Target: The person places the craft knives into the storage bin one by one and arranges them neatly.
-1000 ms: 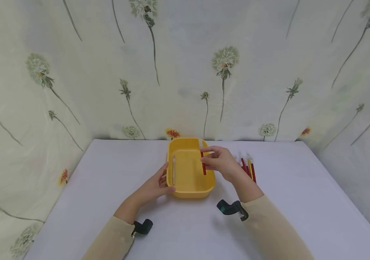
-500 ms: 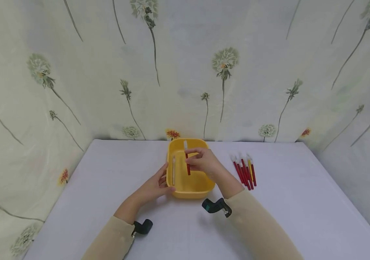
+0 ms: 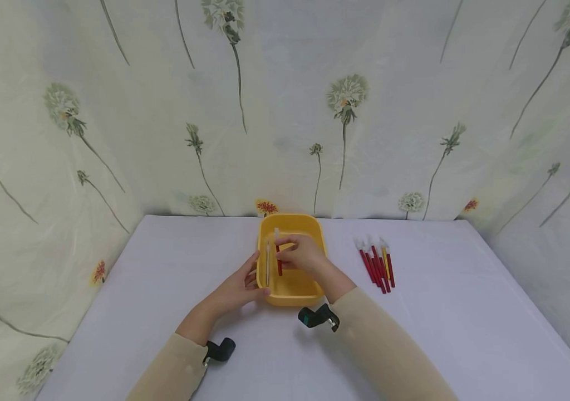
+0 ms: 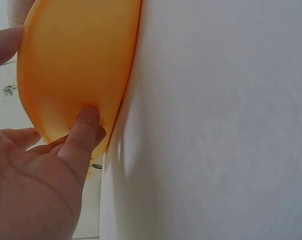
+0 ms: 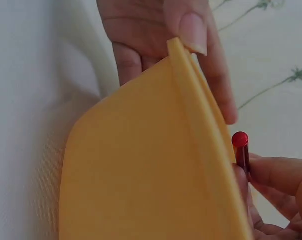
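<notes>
A yellow plastic tray (image 3: 297, 299) sits near the back of the table. My left hand (image 3: 237, 287) grips its left side, with the thumb over the rim at the near corner and fingers along the outer wall (image 4: 71, 65). My right hand (image 3: 305, 259) is over the tray's inside and pinches a red pen-like stick (image 3: 280, 268) with a pale upper end. Its rounded red end (image 5: 239, 139) shows beyond the rim in the right wrist view. A slim white stick (image 3: 267, 267) lies inside along the left wall. Whether the red stick touches the tray floor I cannot tell.
Several similar red sticks (image 3: 374, 267) and a yellow one (image 3: 386, 262), all with pale ends, lie bunched on the white table (image 3: 445, 301) right of the tray. A flower-patterned sheet (image 3: 285, 111) hangs behind the table.
My right hand has carried the red stick leftward across the tray and lower, close beside the white stick. The bunch on the right has come into full view. My left hand stays put.
</notes>
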Tool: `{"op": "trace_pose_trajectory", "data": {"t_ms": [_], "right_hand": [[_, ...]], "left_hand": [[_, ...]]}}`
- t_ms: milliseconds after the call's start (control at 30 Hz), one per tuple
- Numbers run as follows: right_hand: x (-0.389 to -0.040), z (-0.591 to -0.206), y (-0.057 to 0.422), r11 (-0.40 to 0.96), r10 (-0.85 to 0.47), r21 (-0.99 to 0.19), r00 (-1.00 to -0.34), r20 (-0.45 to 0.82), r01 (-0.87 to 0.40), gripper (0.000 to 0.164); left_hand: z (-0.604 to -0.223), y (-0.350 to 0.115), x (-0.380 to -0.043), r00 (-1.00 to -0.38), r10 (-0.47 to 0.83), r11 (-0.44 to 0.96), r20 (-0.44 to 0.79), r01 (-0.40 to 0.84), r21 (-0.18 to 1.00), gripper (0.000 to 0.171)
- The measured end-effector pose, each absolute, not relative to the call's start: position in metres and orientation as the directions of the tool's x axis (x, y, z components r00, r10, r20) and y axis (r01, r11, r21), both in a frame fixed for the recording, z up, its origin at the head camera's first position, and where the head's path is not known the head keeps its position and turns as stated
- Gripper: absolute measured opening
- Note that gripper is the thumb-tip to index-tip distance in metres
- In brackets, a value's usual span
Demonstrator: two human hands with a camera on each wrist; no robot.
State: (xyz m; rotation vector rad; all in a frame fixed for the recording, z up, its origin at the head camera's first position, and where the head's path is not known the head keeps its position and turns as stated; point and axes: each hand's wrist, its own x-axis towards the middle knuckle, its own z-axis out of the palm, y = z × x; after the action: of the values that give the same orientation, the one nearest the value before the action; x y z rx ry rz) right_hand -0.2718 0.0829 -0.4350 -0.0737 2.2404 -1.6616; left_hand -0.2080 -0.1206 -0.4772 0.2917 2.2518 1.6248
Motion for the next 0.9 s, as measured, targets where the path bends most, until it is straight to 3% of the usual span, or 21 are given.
{"op": "trace_pose_trajectory", "data": {"t_ms": [533,900], "right_hand": [[-0.290,-0.468,0.080,0.368,-0.249,-0.906,-0.917,-0.312,0.208,0.029],[-0.290,-0.472,0.074,0.379,-0.214,-0.906,-0.936,-0.281,0.185,0.030]], "left_hand": [[-0.477,-0.120,-0.207,-0.916,0.363,0.361,-0.170,-0.030,0.932,0.103],[-0.477,-0.120,-0.207,-0.921,0.354,0.348,-0.165,-0.034,0.937,0.101]]}}
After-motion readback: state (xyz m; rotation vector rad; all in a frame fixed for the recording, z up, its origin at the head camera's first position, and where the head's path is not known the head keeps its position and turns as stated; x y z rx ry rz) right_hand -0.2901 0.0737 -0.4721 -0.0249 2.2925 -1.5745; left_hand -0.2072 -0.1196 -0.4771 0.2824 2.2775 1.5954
